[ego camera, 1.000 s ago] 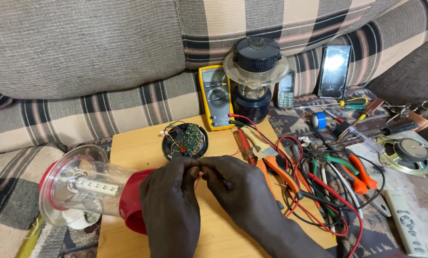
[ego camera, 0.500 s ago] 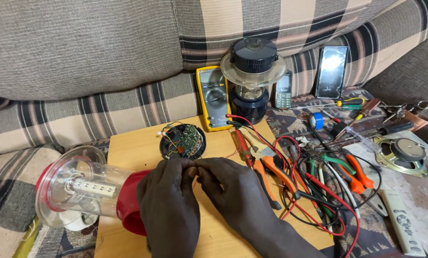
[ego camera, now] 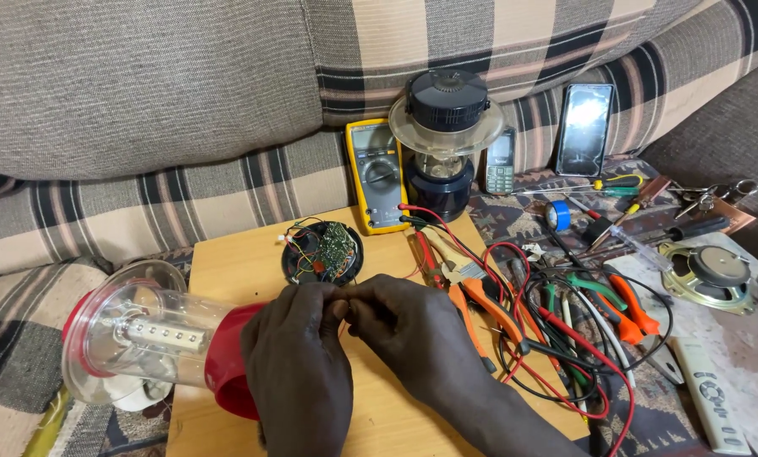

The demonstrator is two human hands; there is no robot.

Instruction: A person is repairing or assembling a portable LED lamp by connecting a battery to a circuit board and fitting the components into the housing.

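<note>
Red-based lantern [ego camera: 155, 343]: lies on its side on the wooden surface [ego camera: 244, 262], touching left hand [ego camera: 299, 364].
Grip: left hand and right hand [ego camera: 413, 334] pinch thin wires [ego camera: 343, 302] together, fingertips meeting.
Circuit board [ego camera: 321, 251]: just beyond the hands.

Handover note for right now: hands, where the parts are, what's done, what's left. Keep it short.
Left hand and right hand: fingertips pinched together over the wooden board, apparently on thin wires; the wires themselves are hard to make out.
Red lantern: on its side, beside the left hand.
Round circuit board: out of the lantern, just behind the hands.
Yellow multimeter: leaning on the sofa; pliers to the right.
Left: wires in hand, lantern open.
</note>
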